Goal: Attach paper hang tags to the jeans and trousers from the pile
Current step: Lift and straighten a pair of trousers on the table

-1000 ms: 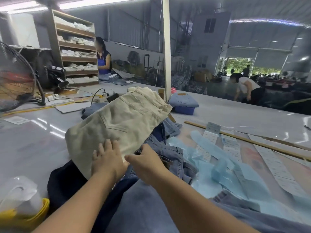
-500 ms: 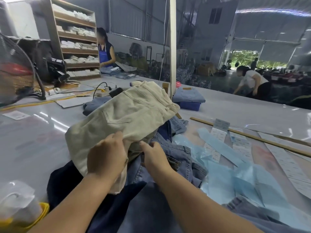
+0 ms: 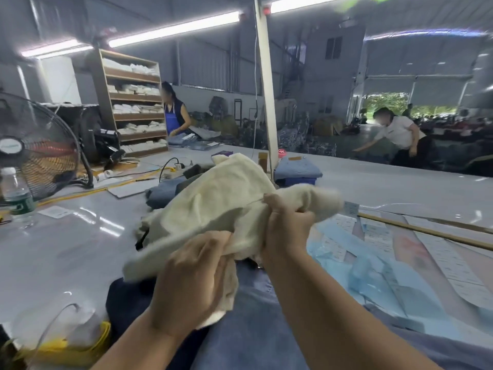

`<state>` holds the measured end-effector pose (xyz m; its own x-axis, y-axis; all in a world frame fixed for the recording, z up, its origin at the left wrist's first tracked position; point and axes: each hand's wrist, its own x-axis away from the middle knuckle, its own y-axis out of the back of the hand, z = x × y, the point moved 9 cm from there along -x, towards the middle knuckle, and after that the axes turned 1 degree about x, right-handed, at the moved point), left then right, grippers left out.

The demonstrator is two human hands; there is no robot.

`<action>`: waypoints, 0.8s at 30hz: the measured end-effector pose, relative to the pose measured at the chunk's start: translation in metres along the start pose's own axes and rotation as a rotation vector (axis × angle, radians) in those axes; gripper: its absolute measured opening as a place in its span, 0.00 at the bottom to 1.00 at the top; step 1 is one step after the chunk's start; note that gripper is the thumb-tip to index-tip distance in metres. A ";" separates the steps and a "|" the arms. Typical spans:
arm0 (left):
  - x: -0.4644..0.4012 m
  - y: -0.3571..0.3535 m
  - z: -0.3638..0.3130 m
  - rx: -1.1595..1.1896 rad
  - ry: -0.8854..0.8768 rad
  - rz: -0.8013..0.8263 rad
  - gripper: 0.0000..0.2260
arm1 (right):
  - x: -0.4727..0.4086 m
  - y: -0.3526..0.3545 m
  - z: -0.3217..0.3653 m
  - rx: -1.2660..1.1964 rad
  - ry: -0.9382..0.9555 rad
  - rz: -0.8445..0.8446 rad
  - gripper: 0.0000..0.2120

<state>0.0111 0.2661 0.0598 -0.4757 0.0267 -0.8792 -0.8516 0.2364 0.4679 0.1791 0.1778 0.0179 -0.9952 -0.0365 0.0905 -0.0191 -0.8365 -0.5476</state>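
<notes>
— What's she got hold of there?

— A pair of cream trousers (image 3: 213, 206), bunched up and lifted off the table. The left hand (image 3: 192, 279) grips the near end, fingers curled round a fold of the cloth, and the right hand (image 3: 286, 225) clutches a twisted part further right, thumb on top. Both fists are tight on the fabric.

— And the pile?

— Right under her arms. Dark navy cloth (image 3: 128, 300) lies at the near left, and blue denim jeans (image 3: 253, 324) spread across the near middle, beneath both forearms. More folded denim (image 3: 160, 192) sits beyond the cream pair, partly hidden by it.

— Where are the tags?

— To the right on the grey table (image 3: 80, 244): long white paper strips (image 3: 453, 265) printed with small text lie in rows, mixed with pale blue plastic wrapping (image 3: 373, 276). A thin wooden stick (image 3: 426, 232) lies across the table just beyond them. I can't read the print from here.

— Anything else about?

— A black floor fan (image 3: 37, 150) stands at the far left with a water bottle (image 3: 17, 198) beside it. Near left there's a yellow tub (image 3: 66, 345) with clear plastic in it. A folded blue stack (image 3: 297, 169) rests by the white post (image 3: 264, 84). One person in a blue apron (image 3: 174, 116) stands by the wooden shelves (image 3: 130, 102); another in a white shirt (image 3: 400, 132) bends over at the far right.
</notes>
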 end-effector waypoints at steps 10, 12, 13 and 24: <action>-0.003 -0.050 -0.114 0.564 -0.046 0.319 0.18 | 0.114 0.174 0.127 0.050 0.655 -0.262 0.23; -0.002 -0.064 -0.112 0.704 0.133 0.320 0.23 | 0.123 0.211 0.137 0.088 0.646 -0.324 0.23; -0.001 -0.067 -0.104 0.669 0.199 0.272 0.23 | 0.125 0.229 0.139 0.112 0.622 -0.344 0.23; 0.048 -0.117 -0.029 0.331 0.353 0.800 0.44 | 0.115 0.229 0.124 0.172 0.484 -0.045 0.23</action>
<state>0.0816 0.2111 -0.0350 -0.9790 0.0170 -0.2033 -0.1618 0.5416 0.8249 0.0717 -0.0856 0.0059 -0.9250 0.2245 -0.3066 -0.0875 -0.9109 -0.4032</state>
